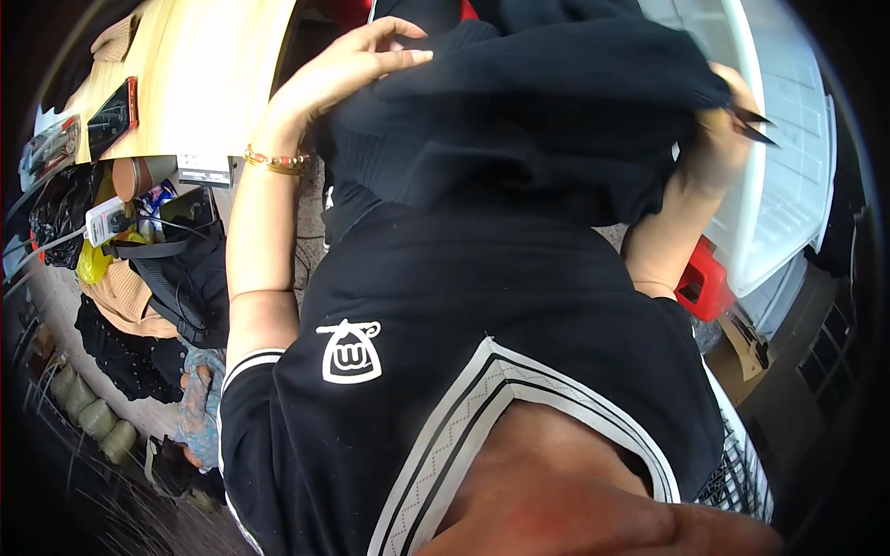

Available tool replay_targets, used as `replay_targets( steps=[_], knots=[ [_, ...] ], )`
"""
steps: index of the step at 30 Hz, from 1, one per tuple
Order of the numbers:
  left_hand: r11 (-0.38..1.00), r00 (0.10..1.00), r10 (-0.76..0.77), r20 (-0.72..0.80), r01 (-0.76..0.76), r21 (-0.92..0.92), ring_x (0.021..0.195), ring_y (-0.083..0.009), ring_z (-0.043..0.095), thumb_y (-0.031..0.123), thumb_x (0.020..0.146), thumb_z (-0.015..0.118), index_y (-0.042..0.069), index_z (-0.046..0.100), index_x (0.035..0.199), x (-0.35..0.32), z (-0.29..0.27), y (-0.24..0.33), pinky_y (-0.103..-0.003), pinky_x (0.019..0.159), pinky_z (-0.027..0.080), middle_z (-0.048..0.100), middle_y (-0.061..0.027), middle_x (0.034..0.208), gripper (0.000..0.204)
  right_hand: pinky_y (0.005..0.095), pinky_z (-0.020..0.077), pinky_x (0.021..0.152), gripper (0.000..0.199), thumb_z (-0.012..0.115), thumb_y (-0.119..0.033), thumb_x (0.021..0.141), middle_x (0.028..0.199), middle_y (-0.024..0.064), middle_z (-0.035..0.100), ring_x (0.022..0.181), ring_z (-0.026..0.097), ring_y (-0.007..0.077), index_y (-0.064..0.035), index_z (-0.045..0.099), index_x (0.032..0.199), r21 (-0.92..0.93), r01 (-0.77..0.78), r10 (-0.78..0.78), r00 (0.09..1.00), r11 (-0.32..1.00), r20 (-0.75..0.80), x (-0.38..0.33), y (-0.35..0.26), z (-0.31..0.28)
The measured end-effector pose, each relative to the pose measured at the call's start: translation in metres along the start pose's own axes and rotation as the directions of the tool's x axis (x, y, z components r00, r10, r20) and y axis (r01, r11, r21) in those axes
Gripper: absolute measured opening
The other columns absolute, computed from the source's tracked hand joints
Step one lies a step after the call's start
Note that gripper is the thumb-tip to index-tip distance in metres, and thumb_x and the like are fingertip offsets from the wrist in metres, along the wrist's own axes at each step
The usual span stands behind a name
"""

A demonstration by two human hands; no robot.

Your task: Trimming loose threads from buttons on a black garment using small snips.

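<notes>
A black knit garment (519,111), ribbed in places, lies bunched across my lap and is raised toward the right. My left hand (366,60) holds its left edge, with thumb and forefinger showing against the cloth. On the far right, my right hand (728,130) is closed at the garment's right edge, partly covered by the cloth and a little blurred. Two dark pointed blades of what look like thread snips (756,126) stick out from that hand to the right. Their handles are hidden.
A light wooden table (209,74) at the left bears a phone (113,119). A white plastic bin (788,176) stands close by my right arm, above a red plastic object (703,278). Bags, a power strip (104,222) and clothes (130,301) crowd the lower left.
</notes>
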State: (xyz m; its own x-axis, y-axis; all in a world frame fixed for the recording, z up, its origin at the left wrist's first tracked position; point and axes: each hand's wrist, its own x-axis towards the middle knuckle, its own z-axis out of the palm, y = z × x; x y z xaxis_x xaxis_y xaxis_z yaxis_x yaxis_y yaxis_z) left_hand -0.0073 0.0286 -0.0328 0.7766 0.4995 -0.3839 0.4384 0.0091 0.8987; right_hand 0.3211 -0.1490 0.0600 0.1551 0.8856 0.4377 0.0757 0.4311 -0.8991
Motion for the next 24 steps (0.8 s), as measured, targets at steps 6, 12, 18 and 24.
replay_targets(
  steps=[6, 12, 18, 24],
  knots=[
    [0.986, 0.979, -0.121, -0.163, 0.137, 0.091, 0.127, -0.0225, 0.054, 0.042, 0.093, 0.068, -0.002, 0.052, 0.139, 0.009, 0.037, -0.013, -0.03, 0.109, 0.038, 0.061, -0.0164, 0.132, 0.066, 0.0403, 0.0545, 0.094, 0.051, 0.059, -0.022, 0.083, 0.111, 0.0234, 0.064, 0.099, 0.067, 0.0311, 0.0109, 0.056, 0.121, 0.339, 0.147, -0.05, 0.959, 0.929, -0.278, -0.021, 0.003, -0.043],
    [0.892, 0.911, -0.053, -0.41, -0.141, -0.429, 0.091, -0.0074, 0.064, 0.013, 0.087, 0.076, -0.003, 0.064, 0.122, 0.014, 0.03, -0.013, -0.022, 0.086, 0.047, 0.072, -0.0025, 0.098, 0.041, 0.0214, 0.0315, 0.057, 0.021, 0.074, 0.002, 0.075, 0.078, 0.0, 0.062, 0.062, 0.046, 0.0043, 0.0053, 0.068, 0.095, -0.384, -0.369, 0.46, 0.869, 0.847, 0.18, -0.005, -0.013, -0.037],
    [0.83, 0.903, 0.054, -0.426, -0.278, -0.483, 0.065, -0.0075, 0.053, 0.005, 0.091, 0.067, 0.005, 0.065, 0.104, 0.016, 0.001, 0.044, -0.022, 0.056, 0.042, 0.062, 0.0004, 0.082, 0.013, 0.0184, 0.0304, 0.06, 0.019, 0.072, -0.001, 0.083, 0.079, -0.0044, 0.057, 0.066, 0.045, 0.0011, 0.0035, 0.066, 0.1, -0.296, -0.254, 0.288, 0.954, 0.921, 0.078, 0.005, -0.01, -0.023],
    [0.506, 0.755, 0.41, -0.511, -0.655, -0.561, 0.076, -0.0075, 0.055, 0.004, 0.09, 0.066, 0.007, 0.061, 0.106, 0.03, -0.012, 0.024, -0.02, 0.07, 0.045, 0.063, -0.001, 0.094, 0.017, 0.0233, 0.0254, 0.052, 0.016, 0.072, -0.001, 0.07, 0.068, -0.0043, 0.051, 0.055, 0.037, 0.0026, 0.0009, 0.065, 0.085, -0.291, -0.219, 0.332, 0.838, 0.931, 0.432, 0.023, -0.011, -0.003]
  ],
)
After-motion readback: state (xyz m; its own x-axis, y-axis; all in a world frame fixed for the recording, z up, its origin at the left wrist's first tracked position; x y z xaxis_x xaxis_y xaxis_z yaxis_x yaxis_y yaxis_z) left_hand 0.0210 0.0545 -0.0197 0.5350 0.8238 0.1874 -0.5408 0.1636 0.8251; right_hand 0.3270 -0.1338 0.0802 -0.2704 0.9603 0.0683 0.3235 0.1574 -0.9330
